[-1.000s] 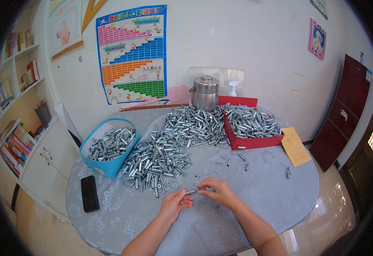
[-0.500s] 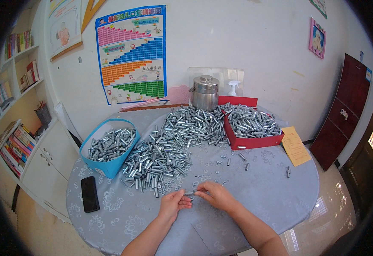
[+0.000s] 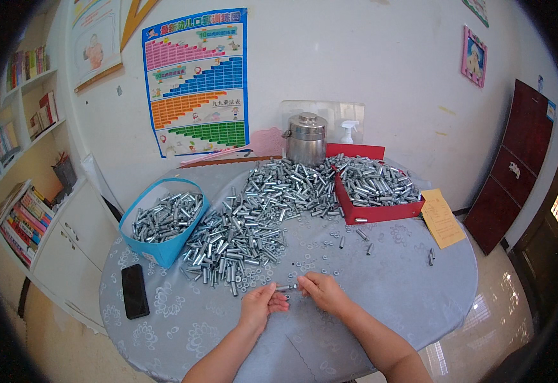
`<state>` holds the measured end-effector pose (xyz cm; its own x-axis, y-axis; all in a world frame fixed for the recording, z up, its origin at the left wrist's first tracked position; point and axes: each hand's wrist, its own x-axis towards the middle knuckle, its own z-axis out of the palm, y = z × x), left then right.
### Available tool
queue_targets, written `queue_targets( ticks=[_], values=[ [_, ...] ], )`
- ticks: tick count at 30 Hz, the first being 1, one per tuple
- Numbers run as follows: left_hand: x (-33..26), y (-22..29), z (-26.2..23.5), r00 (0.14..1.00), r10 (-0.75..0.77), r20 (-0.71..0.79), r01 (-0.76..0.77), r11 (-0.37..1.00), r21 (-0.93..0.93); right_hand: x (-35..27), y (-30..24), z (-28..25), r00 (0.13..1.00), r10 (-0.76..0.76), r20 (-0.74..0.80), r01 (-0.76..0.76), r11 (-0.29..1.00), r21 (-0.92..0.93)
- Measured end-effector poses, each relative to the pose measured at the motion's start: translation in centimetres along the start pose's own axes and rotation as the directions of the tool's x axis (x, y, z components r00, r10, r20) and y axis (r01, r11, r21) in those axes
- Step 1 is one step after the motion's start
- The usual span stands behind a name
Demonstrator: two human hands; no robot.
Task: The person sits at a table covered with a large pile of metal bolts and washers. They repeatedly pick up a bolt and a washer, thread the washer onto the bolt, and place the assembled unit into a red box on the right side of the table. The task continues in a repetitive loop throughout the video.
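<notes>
A short silvery expansion bolt lies level between my two hands above the near part of the table. My left hand pinches its left end between thumb and forefinger, with the other fingers curled below. My right hand is closed in a pinch at the bolt's right end, where a wider nut-like piece shows; what its fingertips hold is hidden. Beyond them spreads a large heap of similar metal bolts and sleeves. Small loose washers and nuts lie along the heap's near edge.
A blue bin of metal parts stands left; a red box of them stands right. Behind the heap is a steel canister. A black phone lies at left, a yellow paper at right, on the grey tablecloth.
My right hand has shifted slightly right, and more of the bolt's right end shows. My left hand keeps its pinch almost in place.
</notes>
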<state>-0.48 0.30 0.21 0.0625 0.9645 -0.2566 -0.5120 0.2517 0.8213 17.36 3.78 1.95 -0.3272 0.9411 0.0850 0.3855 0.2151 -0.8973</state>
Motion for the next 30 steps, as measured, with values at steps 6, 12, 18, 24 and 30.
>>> queue_targets(
  ticks=[6,12,18,24,30],
  values=[
    [-0.1,0.1,0.2,1.0,0.01,-0.016,-0.009,0.999,0.042,-0.2,-1.2,-0.4,0.991,-0.116,0.073,0.125,0.982,-0.142],
    [0.1,0.1,-0.2,1.0,-0.002,-0.015,0.002,1.0,0.029,-0.1,-0.8,-0.4,0.964,-0.257,0.064,0.263,0.953,-0.149],
    [-0.2,0.3,0.4,0.999,0.049,0.017,-0.05,0.997,0.055,-0.1,-0.6,-0.5,0.978,0.016,0.208,0.018,0.986,-0.165],
    [-0.3,0.2,0.4,0.998,0.067,-0.002,-0.067,0.997,0.046,-0.4,-1.5,0.0,0.999,-0.026,0.043,0.032,0.991,-0.131],
    [-0.1,0.3,0.2,1.0,0.028,-0.007,-0.028,1.0,-0.009,-0.1,-1.2,-0.3,0.911,-0.411,0.038,0.405,0.871,-0.28]
  ],
)
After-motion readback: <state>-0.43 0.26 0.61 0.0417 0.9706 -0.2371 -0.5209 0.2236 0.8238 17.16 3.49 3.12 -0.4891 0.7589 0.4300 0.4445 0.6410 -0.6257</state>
